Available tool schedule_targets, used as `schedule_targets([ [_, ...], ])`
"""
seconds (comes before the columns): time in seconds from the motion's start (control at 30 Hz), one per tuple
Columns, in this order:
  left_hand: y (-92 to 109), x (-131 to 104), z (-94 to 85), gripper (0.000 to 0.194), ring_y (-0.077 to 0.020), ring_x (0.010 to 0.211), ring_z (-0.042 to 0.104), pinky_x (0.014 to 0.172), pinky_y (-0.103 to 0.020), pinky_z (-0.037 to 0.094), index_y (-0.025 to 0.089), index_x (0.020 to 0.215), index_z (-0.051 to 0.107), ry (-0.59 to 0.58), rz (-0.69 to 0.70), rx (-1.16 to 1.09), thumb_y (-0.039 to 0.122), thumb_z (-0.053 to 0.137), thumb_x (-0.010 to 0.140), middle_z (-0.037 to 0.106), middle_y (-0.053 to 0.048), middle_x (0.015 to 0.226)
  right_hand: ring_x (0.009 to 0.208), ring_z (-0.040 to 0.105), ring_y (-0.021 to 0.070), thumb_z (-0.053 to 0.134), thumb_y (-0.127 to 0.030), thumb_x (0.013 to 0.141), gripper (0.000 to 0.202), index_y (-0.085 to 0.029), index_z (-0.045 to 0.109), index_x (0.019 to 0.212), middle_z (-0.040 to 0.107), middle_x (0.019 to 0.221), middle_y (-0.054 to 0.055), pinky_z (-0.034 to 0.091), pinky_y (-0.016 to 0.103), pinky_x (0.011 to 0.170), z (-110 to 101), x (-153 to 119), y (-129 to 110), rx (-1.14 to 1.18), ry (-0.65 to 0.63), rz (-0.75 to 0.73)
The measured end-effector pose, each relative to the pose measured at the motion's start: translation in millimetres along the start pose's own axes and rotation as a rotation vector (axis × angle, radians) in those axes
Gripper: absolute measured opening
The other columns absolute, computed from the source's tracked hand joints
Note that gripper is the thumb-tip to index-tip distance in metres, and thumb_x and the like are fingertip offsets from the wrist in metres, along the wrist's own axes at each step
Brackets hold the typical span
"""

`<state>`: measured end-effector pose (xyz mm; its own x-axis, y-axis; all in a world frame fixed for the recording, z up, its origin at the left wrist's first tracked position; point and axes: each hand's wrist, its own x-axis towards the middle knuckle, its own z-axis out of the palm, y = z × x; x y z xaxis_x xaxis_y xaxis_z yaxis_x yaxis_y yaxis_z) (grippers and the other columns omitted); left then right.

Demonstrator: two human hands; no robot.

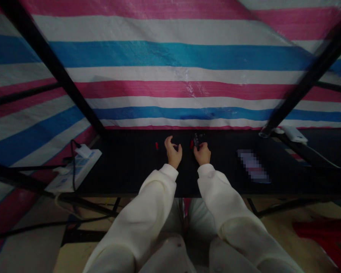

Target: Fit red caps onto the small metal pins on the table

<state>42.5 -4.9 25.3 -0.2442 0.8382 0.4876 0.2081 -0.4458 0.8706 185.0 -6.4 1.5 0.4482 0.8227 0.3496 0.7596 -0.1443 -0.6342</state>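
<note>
My left hand (174, 151) hovers over the black table (125, 167), its thumb and fingers apart and nothing between them. To its left a small red piece (157, 145) lies on the table. My right hand (202, 153) has its fingers closed on a small dark and red object (196, 141), whose exact kind is too small to tell. Just beyond that hand, several tiny light bits (201, 135) show on the tabletop.
A phone-like flat object (253, 167), blurred out, lies at the right. At the left edge sits a white power strip (86, 167) with plugs and cables. A white device (294, 134) stands at the back right. Black frame poles and a striped sheet (170, 57) enclose the table.
</note>
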Motion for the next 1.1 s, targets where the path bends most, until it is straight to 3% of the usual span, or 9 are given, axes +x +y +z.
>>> schedule_targets([
  [0.1,-0.8,3.1,-16.7,0.070,-0.0096,0.081,0.054,0.072,-0.024,0.044,0.024,0.130,0.023,0.220,-0.047,-0.053,0.011,0.056,0.069,0.024,-0.014,0.135,0.063,0.052,0.0136,0.043,-0.036,0.078,0.023,-0.017,0.047,0.090,0.056,0.073,0.002,0.034,0.023,0.060,-5.4,-4.2,-5.3,0.069,0.049,-0.015],
  [0.2,-14.2,10.3,-27.3,0.077,-0.0092,0.084,0.056,0.068,-0.020,0.046,0.025,0.131,0.016,0.358,-0.134,-0.093,0.008,0.056,0.068,0.021,-0.015,0.136,0.060,0.049,0.0123,0.040,-0.037,0.080,0.020,-0.018,0.046,0.084,0.053,0.069,0.000,0.034,0.022,0.059,-12.2,-8.5,-10.9,0.120,0.099,-0.048],
  [0.3,-31.4,18.6,-32.2,0.078,-0.0101,0.091,0.057,0.071,-0.020,0.046,0.025,0.130,0.016,0.394,-0.263,-0.170,0.003,0.056,0.067,0.023,-0.016,0.136,0.059,0.047,0.0115,0.039,-0.037,0.081,0.020,-0.019,0.045,0.079,0.050,0.065,-0.001,0.034,0.022,0.059,-17.9,-11.9,-14.4,0.147,0.141,-0.082],
  [0.47,-45.6,25.7,-33.7,0.055,-0.0109,0.093,0.058,0.074,-0.021,0.047,0.020,0.116,0.037,0.429,-0.394,-0.316,0.006,0.058,0.068,0.048,-0.011,0.116,0.058,0.045,0.0110,0.039,-0.039,0.081,0.022,-0.019,0.045,0.074,0.046,0.062,-0.001,0.036,0.022,0.060,-22.6,-16.4,-20.5,0.219,0.159,-0.162],
  [0.57,-43.3,24.2,-33.0,0.030,-0.0108,0.076,0.061,0.064,-0.022,0.048,0.014,0.097,0.050,0.368,-0.379,-0.375,0.022,0.061,0.070,0.057,-0.006,0.093,0.059,0.046,0.0111,0.039,-0.040,0.082,0.023,-0.019,0.045,0.074,0.047,0.063,-0.001,0.038,0.023,0.061,-23.0,-21.8,-31.0,0.278,0.134,-0.214],
  [0.73,-32.9,18.1,-31.9,0.031,-0.0044,0.050,0.050,0.046,-0.017,0.036,0.013,0.079,0.057,0.227,-0.396,-0.396,0.037,0.066,0.063,0.059,-0.001,0.069,0.064,0.051,0.0116,0.037,-0.041,0.083,0.024,-0.019,0.047,0.080,0.052,0.070,0.000,0.040,0.022,0.064,-17.4,-34.0,-54.6,0.387,0.054,-0.291],
  [0.9,-26.6,15.0,-33.4,0.033,-0.0027,0.046,0.047,0.043,-0.017,0.034,0.013,0.081,0.057,0.006,-0.523,-0.564,0.039,0.066,0.064,0.063,-0.004,0.077,0.064,0.052,0.0111,0.034,-0.041,0.085,0.030,-0.019,0.052,0.075,0.055,0.068,0.001,0.039,0.021,0.064,-4.5,-37.0,-67.6,0.375,-0.093,-0.375],
  [1.0,-25.8,15.0,-34.2,0.035,-0.0035,0.048,0.049,0.044,-0.018,0.035,0.014,0.088,0.057,-0.082,-0.559,-0.590,0.039,0.066,0.064,0.064,-0.006,0.086,0.062,0.051,0.0111,0.033,-0.045,0.086,0.034,-0.018,0.052,0.074,0.056,0.067,0.001,0.038,0.020,0.061,2.4,-35.1,-70.0,0.334,-0.117,-0.312],
  [1.1,-24.6,14.3,-33.2,0.038,-0.0032,0.045,0.047,0.042,-0.019,0.033,0.014,0.090,0.059,-0.172,-0.569,-0.584,0.039,0.067,0.063,0.063,-0.004,0.080,0.062,0.052,0.0115,0.030,-0.047,0.087,0.035,-0.019,0.051,0.079,0.056,0.069,0.000,0.036,0.020,0.058,7.5,-34.0,-69.4,0.340,-0.127,-0.242],
])
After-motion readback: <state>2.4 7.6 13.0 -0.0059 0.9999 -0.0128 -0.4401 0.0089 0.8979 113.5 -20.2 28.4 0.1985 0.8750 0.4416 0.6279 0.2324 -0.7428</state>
